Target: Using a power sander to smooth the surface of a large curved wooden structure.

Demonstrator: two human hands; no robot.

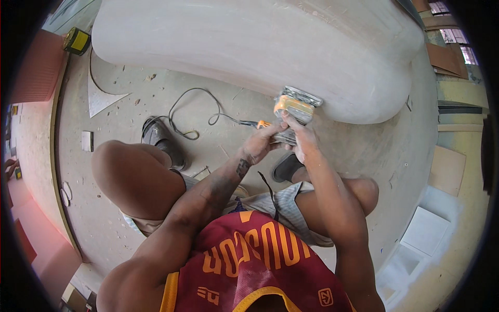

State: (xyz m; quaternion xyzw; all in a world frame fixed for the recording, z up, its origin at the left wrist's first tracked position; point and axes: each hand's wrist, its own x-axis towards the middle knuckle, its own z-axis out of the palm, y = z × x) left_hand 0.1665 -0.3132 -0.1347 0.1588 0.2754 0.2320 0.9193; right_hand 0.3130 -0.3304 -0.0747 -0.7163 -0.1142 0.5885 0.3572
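Note:
An orange and grey electric sander point(295, 108), dusted with white, is held in front of me by both hands. Its flat pad meets the lower edge of a large, smooth, pale curved body point(244, 44). My left hand point(258, 144) is closed around the sander's rear, by the orange cord end. My right hand point(304, 139) grips it from the right, with the thumb along the top. Some fingers of both hands are hidden beneath the tool. From the sander a dark power cord point(200, 89) loops leftward over the floor.
A thin white curved offcut point(101, 99) and a small pale block point(87, 141) lie on the dusty floor to the left. Farther back stands a yellow and black can point(77, 41). White square panels point(426, 230) lie at the right. My dark shoes point(161, 141) flank the cord.

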